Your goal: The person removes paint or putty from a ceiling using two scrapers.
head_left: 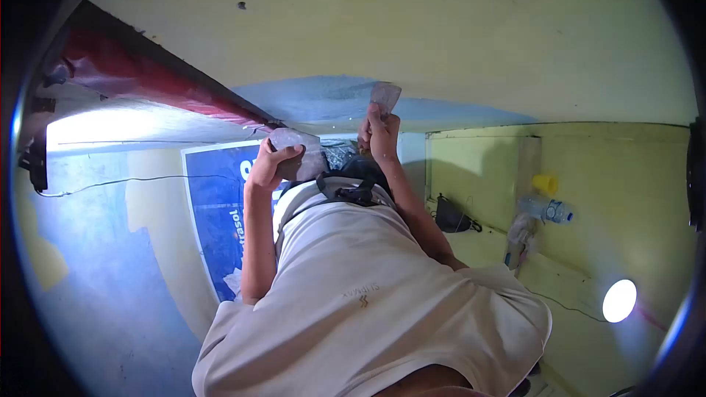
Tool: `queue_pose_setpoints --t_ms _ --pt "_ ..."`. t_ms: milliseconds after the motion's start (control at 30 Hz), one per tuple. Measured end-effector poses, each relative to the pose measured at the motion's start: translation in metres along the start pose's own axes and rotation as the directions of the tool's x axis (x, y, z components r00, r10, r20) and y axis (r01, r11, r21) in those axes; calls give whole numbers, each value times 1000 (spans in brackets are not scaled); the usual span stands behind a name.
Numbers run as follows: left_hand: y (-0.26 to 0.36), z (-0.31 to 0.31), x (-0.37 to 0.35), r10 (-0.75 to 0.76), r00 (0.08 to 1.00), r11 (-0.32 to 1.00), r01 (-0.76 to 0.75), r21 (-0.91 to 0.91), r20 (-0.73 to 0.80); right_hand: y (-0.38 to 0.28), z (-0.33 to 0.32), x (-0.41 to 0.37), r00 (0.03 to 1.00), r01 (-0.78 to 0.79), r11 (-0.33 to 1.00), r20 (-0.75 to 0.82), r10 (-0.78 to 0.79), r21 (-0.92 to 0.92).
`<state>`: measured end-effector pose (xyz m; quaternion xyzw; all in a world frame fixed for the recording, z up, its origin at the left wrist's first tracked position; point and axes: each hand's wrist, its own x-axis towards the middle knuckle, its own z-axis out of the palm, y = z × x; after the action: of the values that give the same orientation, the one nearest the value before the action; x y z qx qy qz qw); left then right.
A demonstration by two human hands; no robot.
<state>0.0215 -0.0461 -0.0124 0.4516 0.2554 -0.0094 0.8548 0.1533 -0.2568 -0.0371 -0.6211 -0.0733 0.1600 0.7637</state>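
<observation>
My right hand [380, 134] is closed around a putty knife [385, 94], its thumb on the blade. The blade points up and is at the yellow wall [456, 37], by a bluish-grey patch [316, 95]; whether it touches cannot be made out. In front of my waist, my left hand [272, 165] grips a flat, grey-smeared plate [303, 167], thumb on top and fingers beneath. Pale specks show between the two hands.
A red strip [132, 73] runs along an edge at upper left. Below are a thin wire [140, 179] and a blue poster [213, 213]. To the right are a black bag-like item [452, 215], a yellow cup [544, 183], a plastic bottle [553, 210] and a lit lamp [620, 301].
</observation>
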Motion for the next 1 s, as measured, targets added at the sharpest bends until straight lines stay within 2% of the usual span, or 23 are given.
queue_pose_setpoints --t_ms 100,133,233,267,300,367,433,533,633,767,1000 --pt "2 -9 0 -118 992 993 117 23 53 -13 10 6 998 36 999 45 -38 38" --pt "1 -5 0 -82 997 997 82 17 11 -8 8 7 997 67 998 49 -67 1" --pt "4 5 -4 -17 999 999 16 -35 -29 -15 10 1 998 -25 999 60 23 41" --pt "3 2 -3 -29 999 999 28 -32 -20 -15 10 2 999 -8 999 51 6 31" --pt "6 -3 -2 -69 994 997 71 -23 80 -14 13 4 999 7 1000 40 -7 22" --pt "5 2 -4 -25 1000 999 25 -30 -5 -12 14 1 999 24 1000 38 -24 -11" --pt "4 -3 -3 -13 1000 1000 13 -22 21 -13 13 -1 998 25 998 65 -22 -58" --pt "3 -7 -5 -36 999 999 37 -22 38 -18 26 2 999 32 997 33 -35 64" --pt "0 -8 -5 -6 1000 999 6 -39 15 -8 20 1 998 57 998 4 -57 -9" --pt "-5 -11 -6 -20 1000 999 21 -32 21 -17 27 4 999 35 995 14 -36 96" --pt "1 -8 -7 -26 999 999 26 -32 19 -16 28 4 999 44 996 2 -44 78"
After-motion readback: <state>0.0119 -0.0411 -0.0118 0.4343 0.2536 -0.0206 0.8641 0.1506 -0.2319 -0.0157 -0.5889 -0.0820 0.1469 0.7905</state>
